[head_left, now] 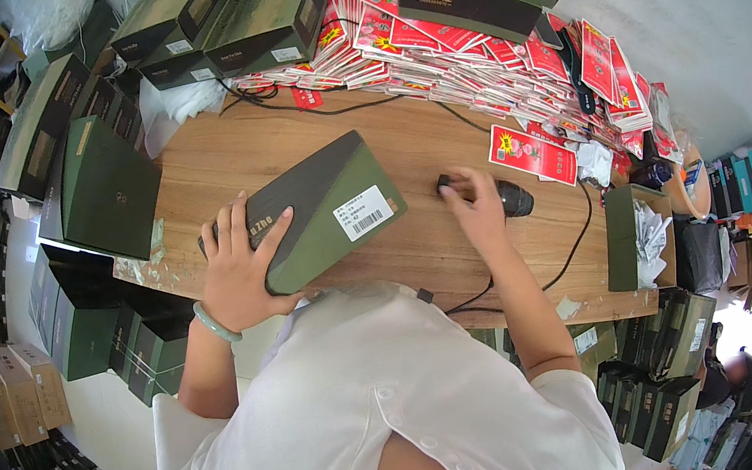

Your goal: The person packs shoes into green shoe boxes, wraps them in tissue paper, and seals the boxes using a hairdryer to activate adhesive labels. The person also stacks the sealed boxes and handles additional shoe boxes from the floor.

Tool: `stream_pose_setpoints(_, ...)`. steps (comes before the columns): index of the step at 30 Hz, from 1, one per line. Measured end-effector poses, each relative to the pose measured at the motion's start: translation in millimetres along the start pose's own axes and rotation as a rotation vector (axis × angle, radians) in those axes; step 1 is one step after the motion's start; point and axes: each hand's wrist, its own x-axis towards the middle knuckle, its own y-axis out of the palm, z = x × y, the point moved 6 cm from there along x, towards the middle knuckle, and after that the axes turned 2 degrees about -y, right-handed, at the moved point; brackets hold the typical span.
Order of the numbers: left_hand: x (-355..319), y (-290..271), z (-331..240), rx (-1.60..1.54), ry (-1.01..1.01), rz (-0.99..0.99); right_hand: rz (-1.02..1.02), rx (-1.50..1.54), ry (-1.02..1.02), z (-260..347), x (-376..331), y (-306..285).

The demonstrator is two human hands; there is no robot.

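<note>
L hand (239, 271) spread flat, steadying green box (323, 209) on table (421, 144); R hand (478, 209), fingers curled on black scanner (503, 198) — scan step, next aim at label (364, 213).

My left hand (239, 271) lies flat on the dark green shoe box (318, 207), which rests on the wooden table (421, 144). My right hand (475, 205) grips a black corded handheld scanner (510, 197), beside the spread of red packets (476, 57).

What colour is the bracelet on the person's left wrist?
Pale green, jade-like: the bracelet sits just behind the left hand in the head view.
</note>
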Motion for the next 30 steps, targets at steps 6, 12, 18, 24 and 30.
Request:
stream_pose_setpoints(6,0,0,-9,-0.036,0.005,0.009,0.223,0.002,-0.202,92,3,43)
stream_pose_setpoints(12,-6,1,-12,-0.059,-0.021,0.009,0.215,-0.254,-0.326,99,2,51)
stream_pose_setpoints(18,-7,0,-11,-0.078,-0.027,0.007,0.222,-0.321,-0.435,114,-3,54)
stream_pose_setpoints(24,-7,1,-12,-0.071,-0.015,-0.007,0.250,-0.392,-0.461,115,-6,57)
stream_pose_setpoints(30,-9,0,-12,-0.056,-0.017,-0.010,0.279,-0.115,-0.292,118,-12,47)
